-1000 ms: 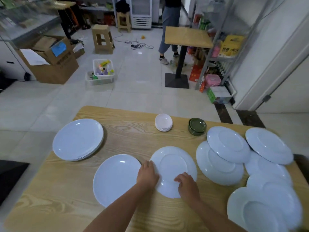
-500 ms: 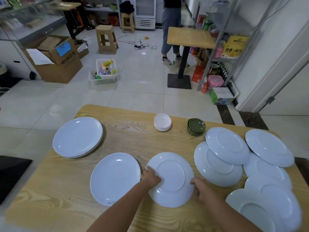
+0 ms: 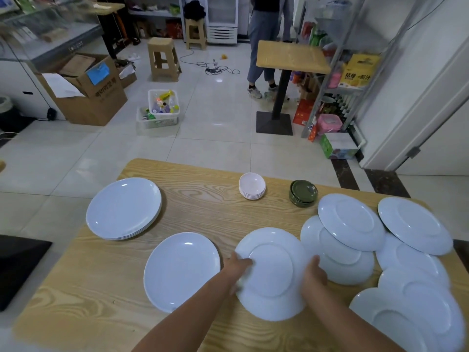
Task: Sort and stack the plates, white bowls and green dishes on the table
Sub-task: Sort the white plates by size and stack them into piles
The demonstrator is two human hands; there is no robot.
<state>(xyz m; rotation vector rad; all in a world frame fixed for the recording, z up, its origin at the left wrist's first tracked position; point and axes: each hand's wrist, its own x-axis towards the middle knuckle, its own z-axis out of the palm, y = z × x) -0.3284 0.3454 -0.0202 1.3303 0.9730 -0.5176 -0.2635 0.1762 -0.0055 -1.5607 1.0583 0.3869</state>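
An upside-down white plate (image 3: 272,273) lies at the near middle of the wooden table (image 3: 203,219). My left hand (image 3: 237,269) grips its left rim and my right hand (image 3: 313,275) grips its right rim. To its left lies a single face-up white plate (image 3: 181,271). A stack of face-up white plates (image 3: 124,208) sits at the far left. Several overturned white plates (image 3: 351,222) overlap on the right side. A stack of white bowls (image 3: 252,186) and a stack of green dishes (image 3: 303,193) stand near the far edge.
Beyond the table is tiled floor with a small wooden table (image 3: 291,57) on a black pedestal, a person standing behind it, a white basket (image 3: 162,107) of items, cardboard boxes (image 3: 88,90) and stools. A metal shelf rack (image 3: 337,72) stands at the right wall.
Both hands have spread from the plate's near side out to its left and right rims. The plate has shifted slightly toward me.
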